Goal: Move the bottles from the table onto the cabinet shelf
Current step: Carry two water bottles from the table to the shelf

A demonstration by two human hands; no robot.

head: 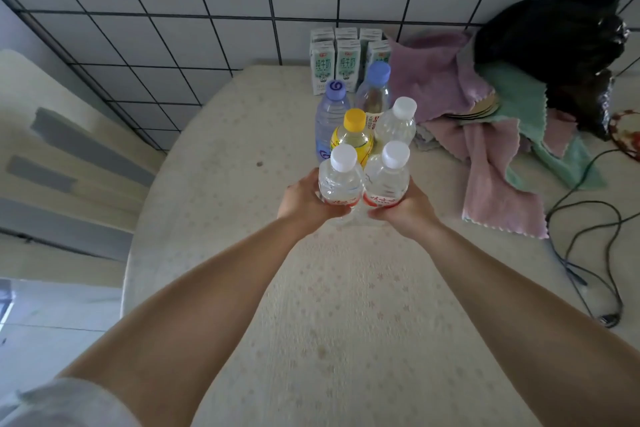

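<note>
Gripped two at once: left hand (pixel 303 203) wrapped around the left white-capped water bottle (pixel 339 180), right hand (pixel 403 208) around its twin (pixel 386 177), both at the near edge of the cluster on the table (pixel 346 288). Judged the pick-up step, with none visibly shelved; cabinet shelf out of view. Called next for a straight lift clear of the yellow-capped bottle (pixel 353 135) just behind, then a carry. Clear, thin, ribbed plastic with red labels, likely slippery and squashy. Stood on a pale, textured, speckled tablecloth; milk cartons (pixel 334 66) behind, scalloped cloths (pixel 491 149) alongside.
</note>
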